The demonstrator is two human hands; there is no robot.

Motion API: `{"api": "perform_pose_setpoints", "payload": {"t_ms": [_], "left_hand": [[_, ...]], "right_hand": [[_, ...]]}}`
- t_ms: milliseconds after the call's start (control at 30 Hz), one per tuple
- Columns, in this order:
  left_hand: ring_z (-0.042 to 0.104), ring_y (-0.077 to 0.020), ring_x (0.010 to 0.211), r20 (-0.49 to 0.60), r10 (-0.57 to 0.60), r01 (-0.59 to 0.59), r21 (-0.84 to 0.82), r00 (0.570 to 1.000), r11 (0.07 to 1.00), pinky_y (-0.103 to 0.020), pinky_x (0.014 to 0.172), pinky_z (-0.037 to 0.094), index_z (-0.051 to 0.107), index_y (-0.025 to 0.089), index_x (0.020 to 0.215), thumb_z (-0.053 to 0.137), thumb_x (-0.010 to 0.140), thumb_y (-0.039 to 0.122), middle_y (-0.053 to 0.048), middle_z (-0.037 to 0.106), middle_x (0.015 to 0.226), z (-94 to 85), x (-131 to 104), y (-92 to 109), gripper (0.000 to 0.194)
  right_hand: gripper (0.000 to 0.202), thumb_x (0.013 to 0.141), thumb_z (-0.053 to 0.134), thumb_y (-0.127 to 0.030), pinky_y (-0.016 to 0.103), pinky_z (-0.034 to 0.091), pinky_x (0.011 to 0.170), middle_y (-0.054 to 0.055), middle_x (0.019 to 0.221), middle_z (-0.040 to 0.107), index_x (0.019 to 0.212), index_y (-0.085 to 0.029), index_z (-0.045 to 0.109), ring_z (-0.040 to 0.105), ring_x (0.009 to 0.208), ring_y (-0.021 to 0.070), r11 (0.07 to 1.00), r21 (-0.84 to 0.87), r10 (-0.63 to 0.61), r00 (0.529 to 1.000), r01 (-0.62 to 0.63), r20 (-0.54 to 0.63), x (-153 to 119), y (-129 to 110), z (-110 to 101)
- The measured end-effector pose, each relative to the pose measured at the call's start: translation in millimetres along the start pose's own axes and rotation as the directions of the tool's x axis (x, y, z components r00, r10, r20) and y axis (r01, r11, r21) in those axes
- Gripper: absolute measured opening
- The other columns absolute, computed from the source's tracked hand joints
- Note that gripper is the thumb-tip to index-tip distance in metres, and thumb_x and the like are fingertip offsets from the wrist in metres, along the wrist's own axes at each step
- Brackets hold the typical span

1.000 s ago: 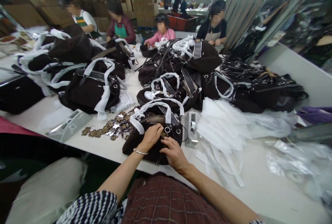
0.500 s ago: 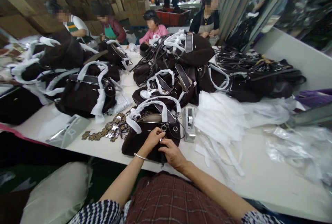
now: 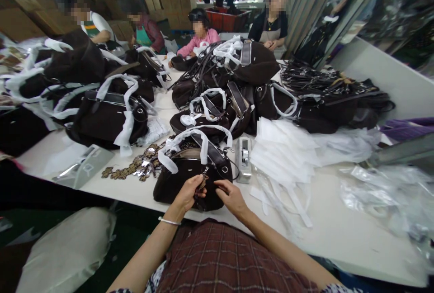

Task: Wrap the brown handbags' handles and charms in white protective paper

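Observation:
A dark brown handbag (image 3: 171, 183) stands upright at the table's front edge, its two handles wrapped in white paper (image 3: 204, 146). Against its front, my left hand (image 3: 188, 193) is closed on a small bronze-coloured charm (image 3: 202, 186), which hangs by a metal clasp (image 3: 205, 171) from the handle side. Part of the charm is hidden behind my fingers. To the right, my right hand (image 3: 233, 199) hovers by the bag's lower front with thumb and fingers slightly apart; I see nothing in it. Just left of the bag lies a heap of similar bronze-coloured charms (image 3: 144, 165).
More brown handbags (image 3: 105, 121) are piled left and behind. A clear plastic holder (image 3: 244, 159) and white sheets (image 3: 281, 148) lie to the right, with plastic bags (image 3: 383, 198) beyond. Black straps (image 3: 325, 80) fill the back right. Several people sit across the table (image 3: 346, 229).
My hands were together at the clasp; now my right hand has drawn away to the right. My left hand has come slightly lower and left, holding the charm.

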State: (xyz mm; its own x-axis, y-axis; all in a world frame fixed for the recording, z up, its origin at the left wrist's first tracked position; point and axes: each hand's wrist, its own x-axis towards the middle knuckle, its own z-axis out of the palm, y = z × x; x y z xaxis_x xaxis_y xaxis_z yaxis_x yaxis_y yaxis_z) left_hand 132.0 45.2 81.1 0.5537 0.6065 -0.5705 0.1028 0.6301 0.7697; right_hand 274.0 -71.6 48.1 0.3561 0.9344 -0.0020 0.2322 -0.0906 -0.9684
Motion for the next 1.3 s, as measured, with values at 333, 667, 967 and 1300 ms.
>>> {"api": "perform_pose_setpoints", "payload": {"t_ms": [333,667,967,1300], "left_hand": [[0.069,-0.0195,0.069,0.175,0.249,-0.288,0.784,0.952,0.550,-0.028,0.062,0.051,0.051,0.020,0.102,0.042,0.095,0.032,-0.007,0.070,0.090,-3.0,-45,-32,0.017],[0.067,-0.0246,0.084,0.540,0.121,-0.543,0.840,0.833,-0.010,-0.032,0.076,0.050,0.067,0.022,0.093,0.049,0.094,0.047,-0.007,0.071,0.089,-13.4,-70,4,0.031],[0.054,-0.0265,0.110,0.411,0.552,-0.341,0.911,0.726,-0.231,-0.049,0.108,0.031,0.065,0.019,0.106,0.044,0.089,0.007,-0.012,0.063,0.106,-61.9,-37,50,0.030],[0.059,-0.0221,0.102,0.193,0.669,-0.406,0.896,0.718,0.178,-0.031,0.093,0.042,0.066,0.022,0.100,0.046,0.097,0.040,-0.008,0.066,0.107,-89.0,-85,120,0.027]], "right_hand": [[0.058,0.068,0.077,-0.030,0.043,0.042,0.107,0.010,0.127,0.065,0.123,-0.023,0.060,0.058,0.122,0.0257,0.795,0.426,0.290,0.887,-0.432,0.358,-1,-28,-19],[0.042,0.069,0.073,-0.029,0.032,0.050,0.077,0.000,0.080,0.070,0.109,-0.017,0.072,0.063,0.075,0.0180,0.913,0.115,0.335,0.879,-0.392,0.340,11,-66,10],[0.038,0.068,0.077,-0.041,0.034,0.050,0.078,0.004,0.081,0.073,0.098,-0.017,0.074,0.065,0.078,0.0210,0.895,0.174,0.365,0.898,-0.411,0.247,-12,-68,6],[0.035,0.074,0.073,-0.050,0.034,0.051,0.075,0.006,0.083,0.072,0.086,-0.017,0.074,0.065,0.080,0.0238,0.970,0.041,0.235,0.968,-0.239,0.086,-25,-43,13]]}}
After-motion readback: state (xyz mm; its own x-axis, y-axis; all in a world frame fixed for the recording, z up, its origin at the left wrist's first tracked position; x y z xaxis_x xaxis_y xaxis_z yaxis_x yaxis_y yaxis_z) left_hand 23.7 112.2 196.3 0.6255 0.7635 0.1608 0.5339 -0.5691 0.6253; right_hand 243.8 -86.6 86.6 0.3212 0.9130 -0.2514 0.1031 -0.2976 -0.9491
